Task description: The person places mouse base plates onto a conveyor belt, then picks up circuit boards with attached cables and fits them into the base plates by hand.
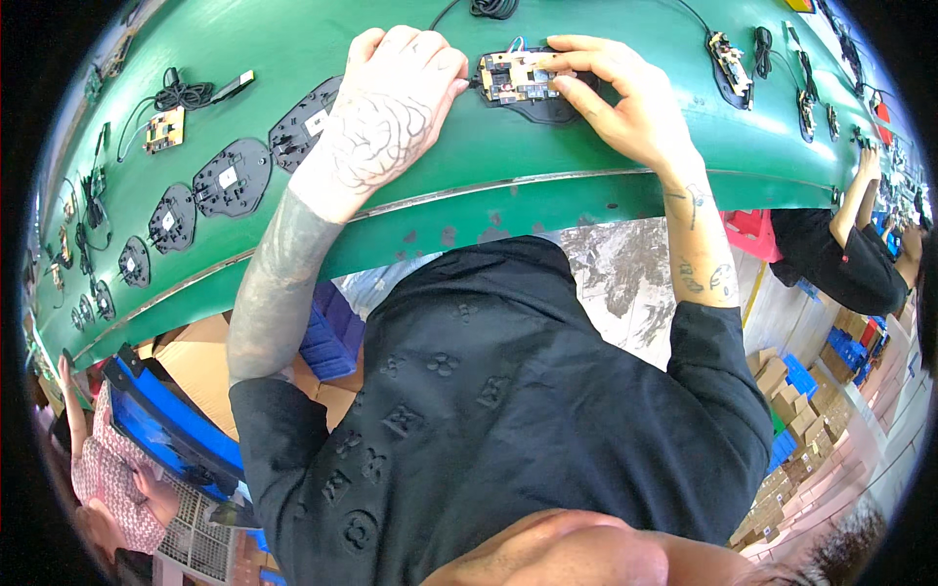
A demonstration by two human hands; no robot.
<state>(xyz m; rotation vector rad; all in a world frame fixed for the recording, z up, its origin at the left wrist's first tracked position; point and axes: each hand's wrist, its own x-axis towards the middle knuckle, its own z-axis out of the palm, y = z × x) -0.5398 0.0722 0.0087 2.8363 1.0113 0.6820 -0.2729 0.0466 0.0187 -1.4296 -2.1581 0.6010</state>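
Note:
At the middle of the bench, a tan circuit board (pixel 508 78) with small black parts and thin coloured wires lies on a black mouse base plate (pixel 543 112). My right hand (pixel 625 98) grips the board's right end, thumb at the near side and fingers along the far side. My left hand (pixel 401 88) is closed, knuckles up, just left of the board; whatever its fingertips hold is hidden. Partly behind my left wrist lies a bare black base plate (pixel 303 122). Another black base plate (pixel 233 177) lies further left.
The green conveyor-like bench (pixel 586 151) curves across, with a metal edge strip. On the left are a loose circuit board (pixel 164 130) and a coiled cable (pixel 184 93). A mouse base with board (pixel 731 68) lies right. Co-workers are at both sides; blue bins (pixel 332 332) stand below.

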